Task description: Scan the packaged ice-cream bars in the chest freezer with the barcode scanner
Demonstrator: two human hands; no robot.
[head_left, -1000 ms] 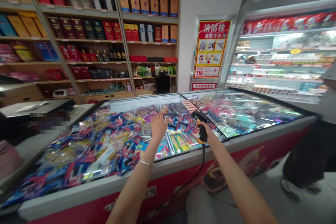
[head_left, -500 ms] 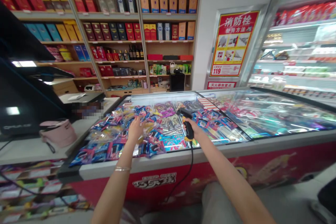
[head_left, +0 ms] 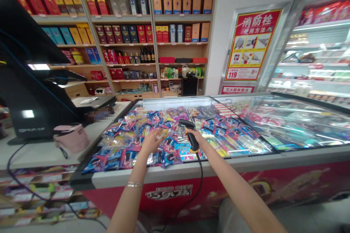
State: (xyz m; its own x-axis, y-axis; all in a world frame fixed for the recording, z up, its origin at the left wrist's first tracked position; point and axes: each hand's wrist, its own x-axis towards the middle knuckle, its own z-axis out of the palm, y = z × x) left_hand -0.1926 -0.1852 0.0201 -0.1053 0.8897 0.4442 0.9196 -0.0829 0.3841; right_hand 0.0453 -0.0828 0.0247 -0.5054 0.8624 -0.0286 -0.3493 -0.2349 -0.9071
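Note:
My right hand is wrapped round the handle of a black and yellow barcode scanner, whose head points left over the freezer top. A cable hangs from the handle down the freezer's front. Just left of the scanner, my left hand has its fingers on a small yellowish clear packet. Around and under it lie many blue and pink snack packets, heaped on the glass lid of the chest freezer.
On the left counter stand a black checkout terminal and a pink bag. Shelves of boxed goods line the back wall. A red notice and a lit display fridge are at the right.
The view has shifted a little left, so the scene sits further right. My left hand has moved toward the scanner and now touches the yellowish packet. The scanner's head has tilted leftward.

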